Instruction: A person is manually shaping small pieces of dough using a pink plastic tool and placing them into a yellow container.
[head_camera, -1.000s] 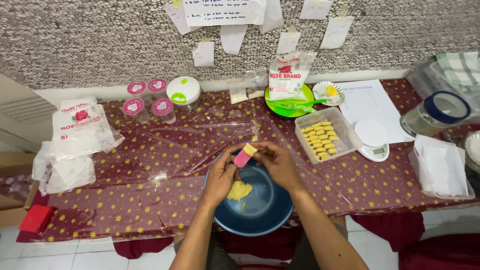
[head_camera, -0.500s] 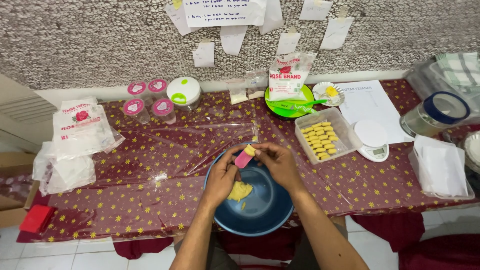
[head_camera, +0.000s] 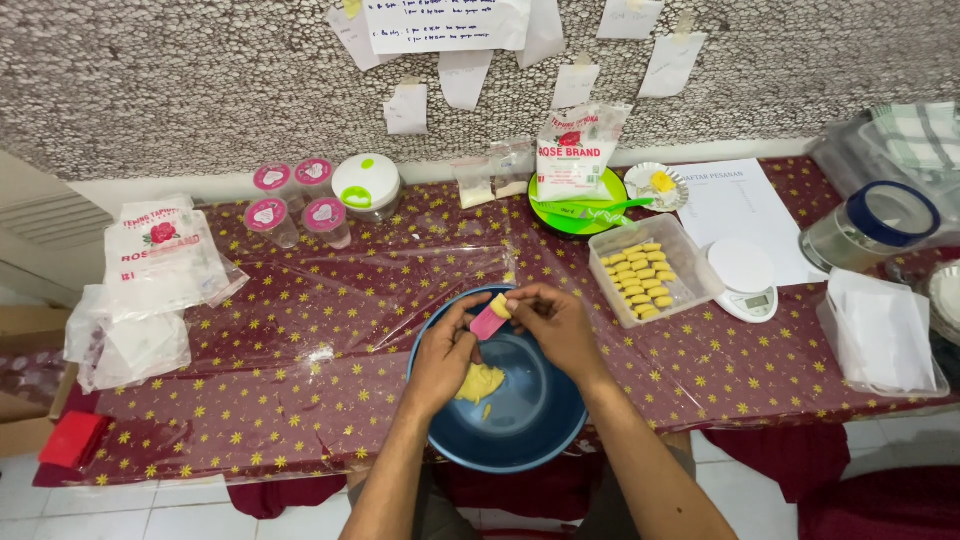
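Holding a small pink mould (head_camera: 489, 322) above the blue bowl (head_camera: 520, 440), I have my left hand (head_camera: 445, 350) curled round its lower end while the fingertips of my right hand (head_camera: 556, 322) pinch at the bit of yellow dough (head_camera: 500, 306) at its top. Both hands are closed to a light pinch, not a fist, which I judge suits soft dough that would smear under a harder grip. I keep the mould over the bowl, probably so any crumb drops back onto the lump of dough (head_camera: 480, 381) lying on the bowl's bottom, just under my left hand.

Right of the bowl and a little further from me stands a clear tray (head_camera: 692, 288) with rows of finished yellow pieces (head_camera: 636, 280), close enough for my right hand to reach. Beyond that tray sits a white kitchen scale (head_camera: 745, 280). Behind the bowl, by the wall, a green plate (head_camera: 560, 215) carries a flour bag (head_camera: 577, 150). Far left of the bowl on the table (head_camera: 300, 380) stand pink-lidded tubs (head_camera: 296, 200).
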